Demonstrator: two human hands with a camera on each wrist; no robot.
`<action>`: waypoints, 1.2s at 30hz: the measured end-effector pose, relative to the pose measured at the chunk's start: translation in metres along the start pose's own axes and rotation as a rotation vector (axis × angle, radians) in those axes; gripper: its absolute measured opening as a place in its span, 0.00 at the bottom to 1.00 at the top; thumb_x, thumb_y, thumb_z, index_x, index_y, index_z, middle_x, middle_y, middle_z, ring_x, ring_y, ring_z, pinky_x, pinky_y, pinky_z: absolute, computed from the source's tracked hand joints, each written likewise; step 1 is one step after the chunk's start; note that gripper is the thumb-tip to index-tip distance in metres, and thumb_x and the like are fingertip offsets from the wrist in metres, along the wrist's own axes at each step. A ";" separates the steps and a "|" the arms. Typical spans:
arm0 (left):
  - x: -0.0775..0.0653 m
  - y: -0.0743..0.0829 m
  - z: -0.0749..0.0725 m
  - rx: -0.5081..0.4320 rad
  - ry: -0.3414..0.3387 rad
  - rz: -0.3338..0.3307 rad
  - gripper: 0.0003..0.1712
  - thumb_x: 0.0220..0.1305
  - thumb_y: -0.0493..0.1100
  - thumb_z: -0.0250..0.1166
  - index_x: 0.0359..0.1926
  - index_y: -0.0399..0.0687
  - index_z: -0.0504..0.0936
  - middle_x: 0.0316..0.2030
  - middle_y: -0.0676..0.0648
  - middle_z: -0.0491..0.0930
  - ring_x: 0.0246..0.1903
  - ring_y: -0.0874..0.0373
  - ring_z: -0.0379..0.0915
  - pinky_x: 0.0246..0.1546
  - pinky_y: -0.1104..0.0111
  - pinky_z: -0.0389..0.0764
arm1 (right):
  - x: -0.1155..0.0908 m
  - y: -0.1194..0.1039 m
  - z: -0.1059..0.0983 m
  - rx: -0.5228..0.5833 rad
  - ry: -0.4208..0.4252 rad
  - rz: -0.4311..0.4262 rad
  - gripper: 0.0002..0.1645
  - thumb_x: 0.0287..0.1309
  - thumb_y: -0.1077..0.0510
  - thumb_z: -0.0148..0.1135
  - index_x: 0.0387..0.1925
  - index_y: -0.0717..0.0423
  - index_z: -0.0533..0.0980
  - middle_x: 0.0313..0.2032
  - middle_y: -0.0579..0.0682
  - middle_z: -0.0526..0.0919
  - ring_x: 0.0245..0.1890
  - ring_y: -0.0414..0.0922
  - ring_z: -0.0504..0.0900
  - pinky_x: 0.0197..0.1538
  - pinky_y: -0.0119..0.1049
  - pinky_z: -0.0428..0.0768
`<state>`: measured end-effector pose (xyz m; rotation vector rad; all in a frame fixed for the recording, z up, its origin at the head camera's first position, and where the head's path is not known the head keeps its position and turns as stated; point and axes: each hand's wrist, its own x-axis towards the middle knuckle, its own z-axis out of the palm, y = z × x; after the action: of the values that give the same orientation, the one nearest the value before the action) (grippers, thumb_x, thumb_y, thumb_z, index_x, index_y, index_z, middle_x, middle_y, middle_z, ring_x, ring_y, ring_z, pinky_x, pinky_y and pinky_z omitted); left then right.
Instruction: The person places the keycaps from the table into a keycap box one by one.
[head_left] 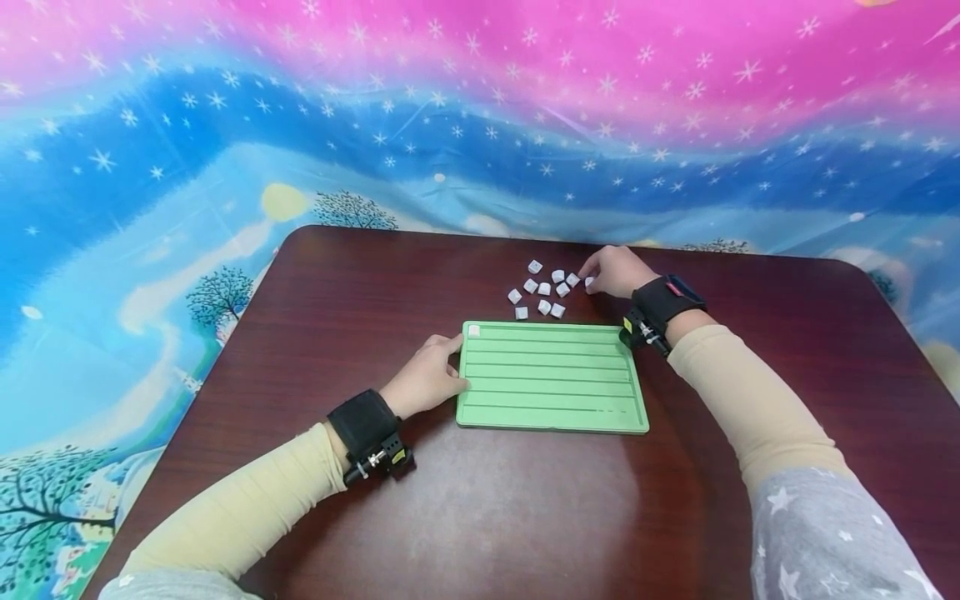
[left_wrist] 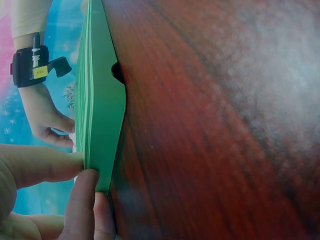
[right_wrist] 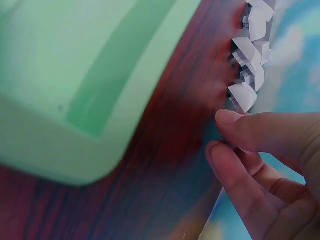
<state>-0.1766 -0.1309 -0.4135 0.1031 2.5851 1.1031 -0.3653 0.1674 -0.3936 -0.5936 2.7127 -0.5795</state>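
Note:
A light green tray (head_left: pixel 551 371) with raised lengthwise ridges lies on the table, one white keycap (head_left: pixel 474 331) in its far left corner. My left hand (head_left: pixel 423 379) grips the tray's left edge; in the left wrist view its fingers (left_wrist: pixel 82 205) press against the green side wall. Beyond the far edge my right hand (head_left: pixel 618 271) pinches a white keycap (head_left: pixel 589 282) between thumb and forefinger. In the right wrist view the fingertips hide that keycap. Several loose white keycaps (head_left: pixel 544 289) lie just left of the right hand, some tipped with their undersides showing (right_wrist: pixel 245 57).
The dark red-brown wooden table (head_left: pixel 510 508) has a rounded far edge close behind the keycaps. A printed cloth (head_left: pixel 480 108) with snowflakes and trees hangs behind it. Each wrist wears a black strap with a small camera.

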 end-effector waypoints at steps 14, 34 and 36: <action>0.001 -0.002 0.005 0.002 0.008 0.004 0.48 0.63 0.32 0.71 0.78 0.34 0.55 0.69 0.31 0.62 0.34 0.59 0.77 0.37 0.69 0.78 | -0.014 0.013 -0.002 0.161 -0.007 0.040 0.18 0.62 0.70 0.66 0.54 0.68 0.82 0.54 0.67 0.80 0.51 0.61 0.79 0.52 0.54 0.78; 0.000 -0.001 0.003 0.001 0.015 0.008 0.47 0.63 0.32 0.71 0.78 0.33 0.56 0.70 0.31 0.62 0.35 0.60 0.77 0.38 0.68 0.78 | -0.036 0.012 -0.004 0.186 0.053 0.026 0.11 0.59 0.62 0.73 0.42 0.61 0.83 0.42 0.58 0.83 0.45 0.57 0.79 0.49 0.52 0.76; 0.000 -0.002 0.004 0.002 0.016 0.012 0.47 0.63 0.32 0.71 0.78 0.33 0.56 0.69 0.31 0.62 0.35 0.60 0.77 0.38 0.69 0.78 | -0.038 0.012 -0.004 0.187 0.056 0.021 0.11 0.59 0.61 0.73 0.43 0.61 0.83 0.42 0.58 0.83 0.45 0.56 0.79 0.49 0.52 0.75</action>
<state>-0.1758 -0.1293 -0.4171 0.1109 2.6025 1.1100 -0.3374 0.1958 -0.3875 -0.5074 2.6725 -0.8448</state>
